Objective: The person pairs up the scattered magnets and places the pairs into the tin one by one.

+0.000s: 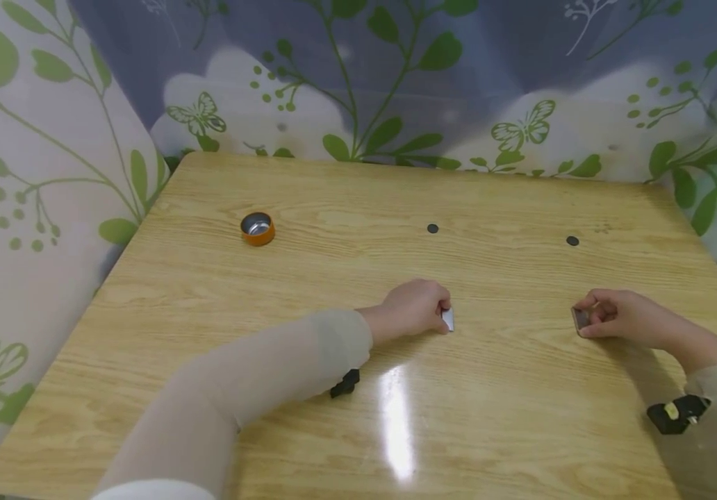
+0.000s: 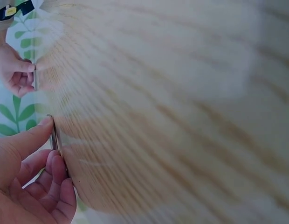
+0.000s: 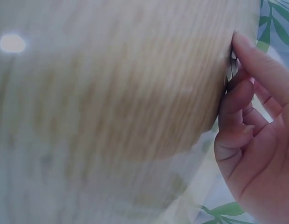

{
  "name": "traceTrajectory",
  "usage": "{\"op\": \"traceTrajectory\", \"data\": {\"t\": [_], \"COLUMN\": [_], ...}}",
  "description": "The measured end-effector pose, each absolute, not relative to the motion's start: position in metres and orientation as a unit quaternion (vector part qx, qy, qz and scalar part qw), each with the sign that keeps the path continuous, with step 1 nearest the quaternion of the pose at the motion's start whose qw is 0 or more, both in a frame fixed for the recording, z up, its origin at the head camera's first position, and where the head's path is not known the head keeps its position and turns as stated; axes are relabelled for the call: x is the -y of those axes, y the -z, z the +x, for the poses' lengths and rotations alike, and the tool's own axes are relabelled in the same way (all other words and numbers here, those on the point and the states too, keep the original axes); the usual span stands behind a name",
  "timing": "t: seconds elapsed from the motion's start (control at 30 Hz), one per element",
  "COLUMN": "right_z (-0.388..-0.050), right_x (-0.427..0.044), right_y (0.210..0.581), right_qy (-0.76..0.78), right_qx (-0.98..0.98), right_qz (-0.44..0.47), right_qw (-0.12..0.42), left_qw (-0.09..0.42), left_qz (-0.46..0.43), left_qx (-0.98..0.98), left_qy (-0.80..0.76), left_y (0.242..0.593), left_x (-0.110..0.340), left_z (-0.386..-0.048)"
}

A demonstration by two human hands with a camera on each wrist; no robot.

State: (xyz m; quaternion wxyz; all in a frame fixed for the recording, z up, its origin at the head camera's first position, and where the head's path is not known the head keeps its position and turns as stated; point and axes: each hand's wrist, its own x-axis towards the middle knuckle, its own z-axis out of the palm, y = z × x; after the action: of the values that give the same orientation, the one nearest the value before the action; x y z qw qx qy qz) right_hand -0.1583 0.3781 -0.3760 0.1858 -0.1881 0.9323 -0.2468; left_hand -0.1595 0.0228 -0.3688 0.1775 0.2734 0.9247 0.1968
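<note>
The left sleeve (image 1: 271, 375) is at eight o'clock from the left hand (image 1: 415, 309), whose thumb and curled fingers pinch a pale plate (image 1: 449, 320). At its three o'clock the right hand (image 1: 630, 319) likewise pinches a dark-edged plate (image 1: 579, 318). On the worktop (image 1: 502, 417) a dark disc (image 1: 433, 228) lies at each plate's twelve o'clock; at the left hand's ten sits an orange bowl (image 1: 260, 237).

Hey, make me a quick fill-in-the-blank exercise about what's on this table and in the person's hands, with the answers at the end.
1. The small round container is ____ on the outside.
2. In the head view, both dark discs lie to the ____ of the container.
3. Between them, the left hand and the right hand hold ____ thin flat pieces.
4. The tabletop has a ____-grain pattern.

Missing words: orange; right; two; wood.
</note>
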Motion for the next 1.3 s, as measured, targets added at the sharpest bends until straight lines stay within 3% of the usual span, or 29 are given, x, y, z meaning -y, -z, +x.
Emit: {"op": "traceTrajectory", "data": {"t": [0.47,1.03,1.3], "right_z": [-0.167,-0.171,-0.164], "right_x": [-0.369,-0.363,-0.367], "right_y": [0.372,0.371,0.381], "right_qy": [0.275,0.29,0.315], "right_qx": [-0.924,-0.911,-0.893], "right_qz": [-0.213,-0.239,-0.254], "right_qw": [0.161,0.168,0.198], "left_qw": [0.169,0.16,0.163], "left_qz": [0.271,0.28,0.277], "left_qx": [-0.932,-0.935,-0.934], "left_qy": [-0.173,-0.149,-0.153], "left_y": [0.361,0.359,0.369], "left_x": [-0.032,-0.04,-0.046], "left_z": [-0.167,-0.172,-0.162]}}
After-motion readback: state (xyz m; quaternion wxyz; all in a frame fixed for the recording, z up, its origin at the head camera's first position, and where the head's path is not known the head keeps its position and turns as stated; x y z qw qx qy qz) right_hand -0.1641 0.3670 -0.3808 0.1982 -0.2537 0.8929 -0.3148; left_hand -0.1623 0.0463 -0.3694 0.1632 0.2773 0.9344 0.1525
